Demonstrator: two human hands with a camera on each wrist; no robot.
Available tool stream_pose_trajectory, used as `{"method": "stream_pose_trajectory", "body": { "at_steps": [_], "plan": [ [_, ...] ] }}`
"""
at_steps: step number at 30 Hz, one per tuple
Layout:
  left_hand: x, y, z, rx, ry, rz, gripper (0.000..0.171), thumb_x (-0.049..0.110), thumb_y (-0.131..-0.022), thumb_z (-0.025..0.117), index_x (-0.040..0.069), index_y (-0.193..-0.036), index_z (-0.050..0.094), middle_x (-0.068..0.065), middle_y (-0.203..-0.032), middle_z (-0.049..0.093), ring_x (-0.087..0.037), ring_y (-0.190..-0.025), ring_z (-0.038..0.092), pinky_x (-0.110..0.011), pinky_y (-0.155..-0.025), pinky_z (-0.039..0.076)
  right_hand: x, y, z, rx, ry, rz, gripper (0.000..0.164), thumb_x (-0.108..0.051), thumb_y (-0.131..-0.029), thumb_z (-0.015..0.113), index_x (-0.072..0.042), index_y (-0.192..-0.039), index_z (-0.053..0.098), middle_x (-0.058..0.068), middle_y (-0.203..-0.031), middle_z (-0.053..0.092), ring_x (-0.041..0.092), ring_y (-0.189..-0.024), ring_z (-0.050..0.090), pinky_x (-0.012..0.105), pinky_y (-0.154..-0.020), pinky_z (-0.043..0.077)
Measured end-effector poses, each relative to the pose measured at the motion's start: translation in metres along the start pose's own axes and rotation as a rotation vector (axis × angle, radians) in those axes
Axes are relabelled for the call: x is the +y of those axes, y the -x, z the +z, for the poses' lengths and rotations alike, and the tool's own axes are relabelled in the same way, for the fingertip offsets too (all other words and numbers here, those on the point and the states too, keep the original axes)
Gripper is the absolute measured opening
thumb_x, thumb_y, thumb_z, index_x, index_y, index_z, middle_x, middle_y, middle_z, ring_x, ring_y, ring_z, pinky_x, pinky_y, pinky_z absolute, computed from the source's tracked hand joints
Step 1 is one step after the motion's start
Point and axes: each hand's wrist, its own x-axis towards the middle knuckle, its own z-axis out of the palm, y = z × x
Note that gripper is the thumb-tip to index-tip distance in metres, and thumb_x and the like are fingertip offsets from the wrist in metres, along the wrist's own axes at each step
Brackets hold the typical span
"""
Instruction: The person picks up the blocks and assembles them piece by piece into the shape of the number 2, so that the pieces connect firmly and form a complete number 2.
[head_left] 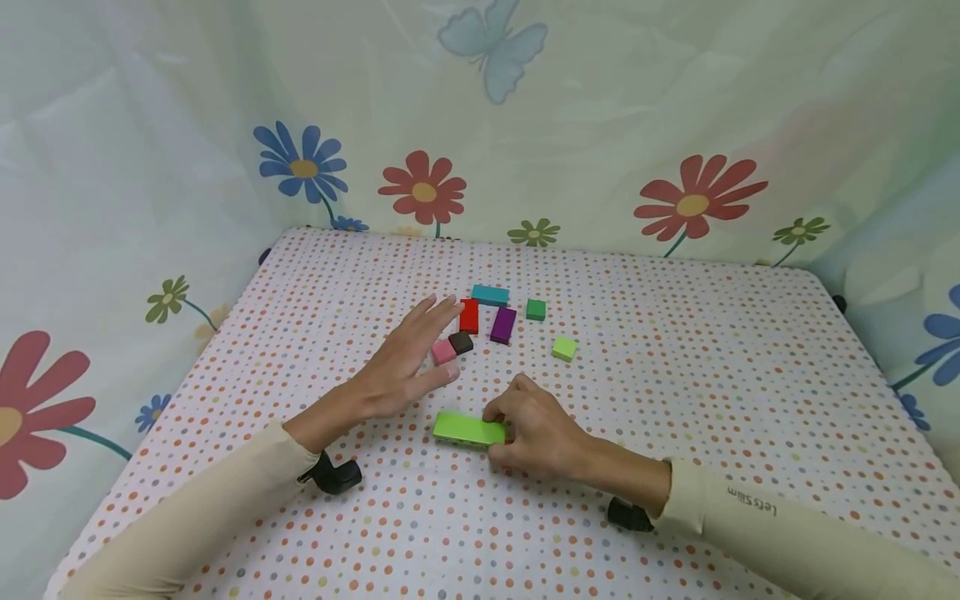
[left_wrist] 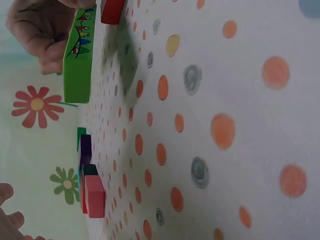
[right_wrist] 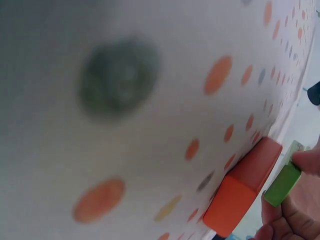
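My right hand (head_left: 542, 429) pinches a long lime-green block (head_left: 467, 429) by its right end. In the left wrist view, coloured bunting is printed on the side of this block, and it is above the table with a shadow on the cloth. A red-orange block (right_wrist: 240, 190) lies on the table under it in the right wrist view; from the head it is hidden. My left hand (head_left: 405, 367) is held out with its fingers straight, holding nothing. Beyond its thumb sit a pink block (head_left: 443, 352) and a black block (head_left: 461, 342), side by side.
Farther back lie a red block (head_left: 469, 317), a purple block (head_left: 503, 325), a teal block (head_left: 490, 294), a dark green block (head_left: 536, 309) and a small lime block (head_left: 564, 348). The dotted table (head_left: 675, 375) ends at a flowered curtain (head_left: 585, 125).
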Motion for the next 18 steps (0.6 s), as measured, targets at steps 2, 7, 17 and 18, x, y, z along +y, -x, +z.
{"method": "stream_pose_trajectory", "body": {
  "at_steps": [2,7,17,18],
  "plan": [
    [0.0013,0.0004,0.0012,-0.012,-0.009,-0.006,0.077,0.043,-0.098,0.050,0.020,-0.164,0.018,-0.002,-0.170,0.015,-0.028,-0.157,0.004,-0.068,-0.118,0.014,-0.0008,0.0011,0.0011,-0.017,0.013,-0.018,0.030,-0.010,-0.069,0.079,-0.006,-0.099,0.076,-0.006,-0.087,0.057,0.010,-0.084,0.045,0.023,-0.066,0.047],
    [0.0024,0.0027,0.0026,-0.027,-0.022,-0.017,0.077,0.049,-0.098,0.046,0.023,-0.164,0.017,-0.001,-0.170,0.015,-0.027,-0.157,0.003,-0.068,-0.118,0.015,-0.0008,0.0033,0.0034,-0.085,0.051,-0.078,0.025,-0.014,-0.075,0.082,-0.009,-0.099,0.078,-0.010,-0.086,0.067,0.009,-0.087,0.043,0.023,-0.069,0.044],
    [-0.0020,0.0031,-0.0004,-0.021,-0.024,0.002,0.077,0.041,-0.098,0.051,0.019,-0.164,0.017,-0.003,-0.170,0.015,-0.027,-0.157,0.002,-0.067,-0.119,0.013,0.0011,0.0047,0.0044,-0.134,0.068,-0.132,0.022,-0.012,-0.078,0.083,-0.009,-0.099,0.078,-0.008,-0.089,0.071,0.009,-0.088,0.043,0.022,-0.070,0.045],
    [-0.0023,0.0026,-0.0011,-0.016,-0.024,0.004,0.078,0.040,-0.098,0.052,0.019,-0.164,0.017,-0.003,-0.170,0.015,-0.027,-0.157,0.003,-0.067,-0.119,0.012,0.0013,0.0047,0.0045,-0.138,0.066,-0.132,0.022,-0.011,-0.078,0.083,-0.008,-0.099,0.078,-0.008,-0.089,0.071,0.009,-0.089,0.044,0.022,-0.070,0.045]
  ]
}}
